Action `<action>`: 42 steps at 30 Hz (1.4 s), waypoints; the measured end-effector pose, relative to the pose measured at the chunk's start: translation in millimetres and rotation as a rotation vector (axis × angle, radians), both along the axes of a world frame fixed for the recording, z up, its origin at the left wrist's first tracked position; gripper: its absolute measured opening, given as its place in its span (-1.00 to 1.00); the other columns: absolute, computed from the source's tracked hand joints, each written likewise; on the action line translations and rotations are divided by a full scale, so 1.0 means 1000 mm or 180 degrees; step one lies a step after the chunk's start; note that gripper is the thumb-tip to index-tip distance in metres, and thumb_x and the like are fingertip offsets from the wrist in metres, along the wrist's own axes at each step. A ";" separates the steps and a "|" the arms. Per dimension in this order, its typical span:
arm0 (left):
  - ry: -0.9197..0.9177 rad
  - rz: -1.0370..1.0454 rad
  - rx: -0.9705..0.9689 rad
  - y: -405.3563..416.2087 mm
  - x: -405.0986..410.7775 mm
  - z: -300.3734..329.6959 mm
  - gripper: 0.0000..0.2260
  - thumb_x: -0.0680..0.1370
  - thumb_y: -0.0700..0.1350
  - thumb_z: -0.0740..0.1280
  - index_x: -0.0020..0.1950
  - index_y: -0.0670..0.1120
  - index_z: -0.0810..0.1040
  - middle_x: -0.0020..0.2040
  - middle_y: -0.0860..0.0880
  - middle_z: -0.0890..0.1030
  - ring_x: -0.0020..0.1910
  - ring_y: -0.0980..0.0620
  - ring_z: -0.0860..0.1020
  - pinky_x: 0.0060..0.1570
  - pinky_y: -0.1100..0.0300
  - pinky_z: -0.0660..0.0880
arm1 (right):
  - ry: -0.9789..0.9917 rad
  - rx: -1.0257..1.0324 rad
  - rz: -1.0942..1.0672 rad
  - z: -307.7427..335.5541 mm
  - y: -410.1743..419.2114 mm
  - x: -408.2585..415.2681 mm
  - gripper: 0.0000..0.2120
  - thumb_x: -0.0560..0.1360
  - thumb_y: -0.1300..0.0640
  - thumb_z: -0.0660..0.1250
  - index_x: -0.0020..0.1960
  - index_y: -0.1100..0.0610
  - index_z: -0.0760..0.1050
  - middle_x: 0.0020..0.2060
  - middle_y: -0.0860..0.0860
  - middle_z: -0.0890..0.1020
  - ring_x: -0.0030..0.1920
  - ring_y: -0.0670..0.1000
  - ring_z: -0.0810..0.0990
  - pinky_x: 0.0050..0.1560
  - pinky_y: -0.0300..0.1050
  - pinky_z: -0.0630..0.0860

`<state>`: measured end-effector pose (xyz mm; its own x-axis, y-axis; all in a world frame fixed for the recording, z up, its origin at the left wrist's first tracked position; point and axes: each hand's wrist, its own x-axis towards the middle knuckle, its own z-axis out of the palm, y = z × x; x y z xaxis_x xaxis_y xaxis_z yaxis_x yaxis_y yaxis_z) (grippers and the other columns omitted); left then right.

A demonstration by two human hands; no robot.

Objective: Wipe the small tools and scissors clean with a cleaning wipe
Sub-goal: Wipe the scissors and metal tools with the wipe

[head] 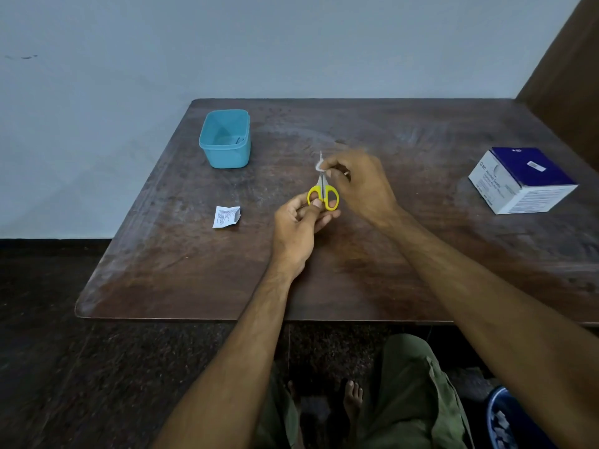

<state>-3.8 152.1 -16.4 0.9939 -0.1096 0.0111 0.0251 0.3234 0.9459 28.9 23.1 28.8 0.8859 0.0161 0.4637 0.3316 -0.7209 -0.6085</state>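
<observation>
The fingers (327,166) of the right hand (359,186) pinch a small white wipe (319,166) around the thin metal blades of the scissors (322,192). The blades look closed and point away from the person. The left hand (299,222) grips the yellow handle loops from below, with the thumb pressed on one loop. Both hands are closed tight on what they hold.

The scissors sit up in the air over the middle of the table (194,273), well away from every edge.

The scissors look small and light. The metal part is hard and stiff, and the tip is sharp, so I think it is safest to hold them by the fat yellow loops, as the left hand does. The wipe is soft, floppy and probably wet, so it could slip. Pinching it flat on both sides of the blades should work best.

A torn white wrapper (227,216) lies toward the left edge. A blue tub (226,139) stands near the far left corner, with something small inside that I cannot make out. A blue and white box (522,179) of swabs sits by the right edge.
</observation>
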 end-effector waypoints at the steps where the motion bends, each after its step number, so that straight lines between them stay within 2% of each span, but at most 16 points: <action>1: 0.0010 0.0004 -0.0027 0.000 0.000 0.000 -0.84 0.63 -0.29 0.20 0.05 -0.18 0.57 -0.15 -0.09 0.69 -0.18 0.00 0.69 -0.09 0.31 0.60 | 0.0086 -0.0048 0.0024 -0.003 -0.002 -0.003 -0.81 0.44 0.35 0.29 -0.03 0.19 0.64 -0.08 0.01 0.70 -0.06 -0.02 0.66 0.00 -0.07 0.55; 3: 0.0007 0.0015 -0.0033 0.001 0.001 0.000 -0.83 0.63 -0.29 0.20 0.04 -0.16 0.58 -0.13 -0.11 0.69 -0.17 0.00 0.69 -0.10 0.31 0.60 | 0.0230 -0.0075 0.0069 -0.006 -0.007 -0.008 -0.83 0.46 0.34 0.31 -0.03 0.19 0.64 -0.13 0.01 0.70 -0.11 -0.04 0.66 -0.02 -0.09 0.56; 5: -0.0001 -0.0004 -0.0031 0.000 0.001 0.000 -0.83 0.63 -0.29 0.20 0.04 -0.15 0.58 -0.13 -0.11 0.69 -0.17 -0.01 0.70 -0.10 0.30 0.59 | 0.0262 0.0079 0.0100 -0.004 -0.010 -0.008 -0.84 0.47 0.33 0.33 -0.02 0.19 0.65 -0.11 -0.01 0.71 -0.12 -0.13 0.65 -0.04 -0.21 0.57; 8: 0.0036 -0.0018 -0.0049 -0.001 0.001 0.000 -0.84 0.63 -0.29 0.20 0.07 -0.17 0.58 -0.14 -0.10 0.69 -0.17 -0.01 0.70 -0.11 0.31 0.59 | 0.0129 0.0436 -0.0006 0.001 -0.007 -0.001 -0.84 0.47 0.32 0.33 -0.03 0.19 0.66 -0.10 -0.05 0.70 -0.21 -0.25 0.61 -0.20 -0.42 0.49; 10: 0.0068 0.0013 -0.0148 0.000 0.001 0.001 -0.84 0.63 -0.29 0.20 0.10 -0.21 0.57 -0.15 -0.09 0.69 -0.18 0.00 0.70 -0.14 0.33 0.59 | 0.0133 0.0440 0.0084 0.002 -0.003 0.001 -0.84 0.47 0.33 0.32 -0.03 0.20 0.65 -0.10 -0.03 0.70 -0.17 -0.21 0.63 -0.16 -0.39 0.51; 14: 0.0088 0.0075 -0.0273 0.003 0.002 0.001 -0.84 0.63 -0.28 0.21 0.11 -0.23 0.57 -0.13 -0.09 0.68 -0.22 0.03 0.69 -0.16 0.35 0.58 | 0.0361 0.0031 0.0342 -0.001 -0.009 -0.006 -0.82 0.47 0.34 0.31 -0.03 0.17 0.64 -0.14 -0.04 0.70 -0.10 -0.10 0.64 -0.04 -0.24 0.52; 24: 0.0097 0.0062 -0.0312 0.003 0.002 0.000 -0.85 0.63 -0.27 0.22 0.12 -0.21 0.57 -0.15 -0.07 0.70 -0.19 0.01 0.69 -0.15 0.34 0.58 | 0.0517 0.0162 0.0432 -0.006 -0.022 -0.010 -0.86 0.48 0.31 0.36 -0.03 0.16 0.65 -0.15 -0.10 0.66 -0.11 -0.16 0.61 -0.03 -0.32 0.47; 30: 0.0115 0.0117 -0.0219 0.002 0.003 -0.001 -0.83 0.63 -0.27 0.22 0.15 -0.28 0.55 -0.20 -0.04 0.70 -0.21 0.02 0.68 -0.11 0.29 0.60 | 0.0479 0.0848 0.0167 -0.020 -0.015 -0.015 -0.88 0.48 0.31 0.37 -0.04 0.17 0.64 -0.12 -0.02 0.70 -0.15 -0.21 0.64 -0.09 -0.36 0.49; 34: 0.0245 0.0223 -0.0063 0.002 0.003 0.003 -0.82 0.62 -0.26 0.25 0.14 -0.32 0.56 -0.18 -0.08 0.68 -0.23 0.03 0.68 -0.14 0.30 0.59 | 0.0435 0.1363 -0.0265 -0.023 -0.007 -0.017 -0.82 0.47 0.34 0.35 -0.09 0.10 0.64 -0.13 0.02 0.69 -0.07 -0.03 0.65 0.03 -0.11 0.57; 36: 0.0294 0.0295 0.0045 0.004 0.003 0.004 -0.82 0.62 -0.24 0.26 0.12 -0.31 0.56 -0.14 -0.12 0.67 -0.26 0.05 0.68 -0.15 0.29 0.60 | 0.0424 0.1544 -0.0385 -0.022 -0.002 -0.017 -0.79 0.47 0.36 0.34 -0.10 0.07 0.62 -0.16 -0.01 0.68 -0.11 -0.03 0.64 0.03 -0.06 0.57; 42: 0.0165 0.0678 0.0649 0.030 0.015 0.014 -0.86 0.60 -0.22 0.29 0.02 -0.23 0.63 -0.13 -0.15 0.67 -0.22 -0.01 0.68 -0.17 0.27 0.61 | 0.0354 0.1414 -0.0336 -0.017 0.017 -0.015 -0.82 0.47 0.35 0.33 -0.07 0.12 0.64 -0.17 -0.03 0.67 -0.19 -0.16 0.60 -0.10 -0.34 0.49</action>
<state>10.7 181.9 -2.4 0.9935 0.1066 -0.0410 0.0270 0.1300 0.9911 14.2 39.9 11.5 0.9166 -0.2554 0.3075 0.1858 -0.4090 -0.8934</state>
